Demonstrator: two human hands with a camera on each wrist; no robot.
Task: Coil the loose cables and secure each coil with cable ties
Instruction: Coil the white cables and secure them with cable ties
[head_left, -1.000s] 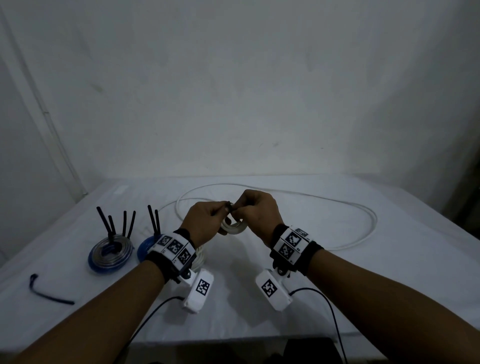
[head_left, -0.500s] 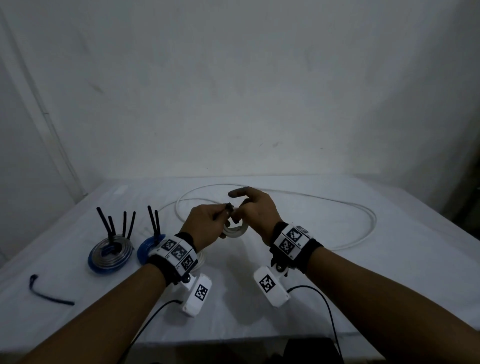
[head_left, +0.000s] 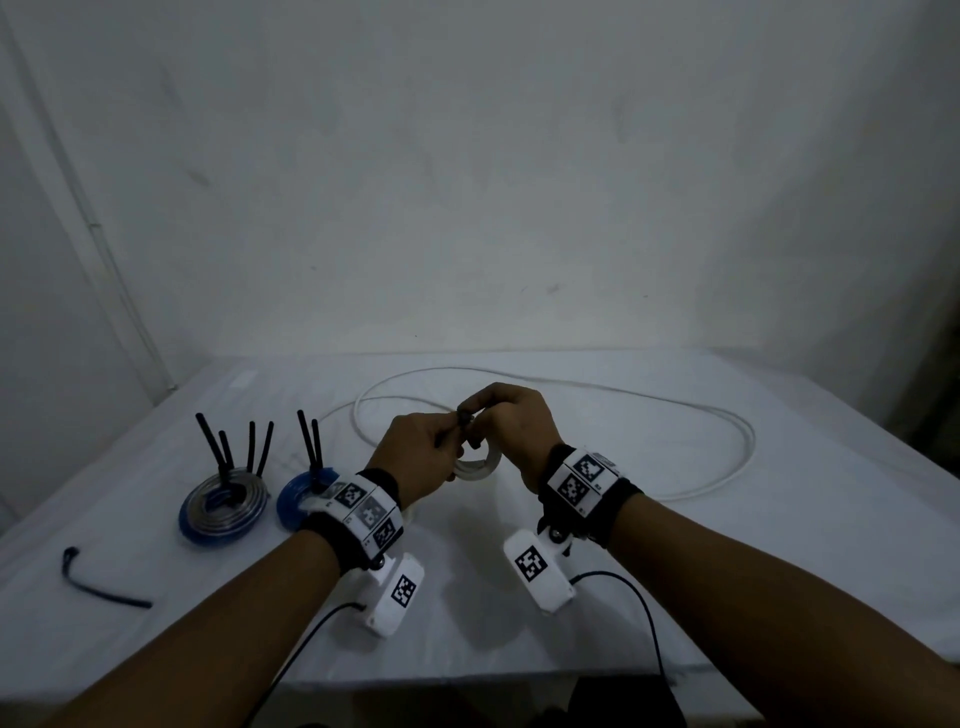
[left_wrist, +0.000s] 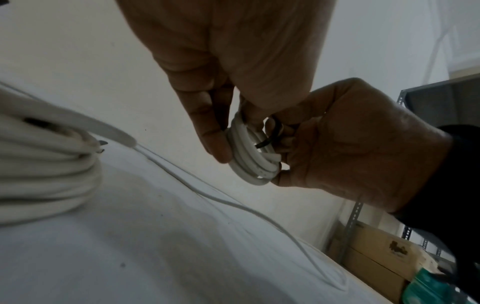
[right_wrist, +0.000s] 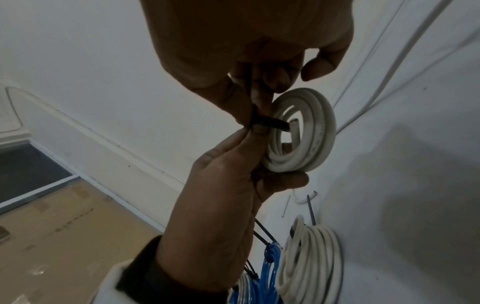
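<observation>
Item: small white cable coil (right_wrist: 301, 131), a few turns, held above the desk (head_left: 675, 545) between both hands. Left hand (head_left: 421, 457) — fingers curled around the coil's rim, thumb and forefinger pinching the black cable tie (right_wrist: 267, 124). Right hand (head_left: 514, 431) — fingers curled, pinching the tie where it crosses the turns. Handling, judged: light, springy, smooth-jacketed; turns likely to splay unless gripped across the bundle beside the tie.

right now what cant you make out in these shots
- Black cable tie: right wrist view, fingers cover its lock; cannot tell if it is closed.
- Small white coil: head view, both hands hide most of it.
- Big white coil: left wrist view, blurred and cut by the left edge.
</observation>
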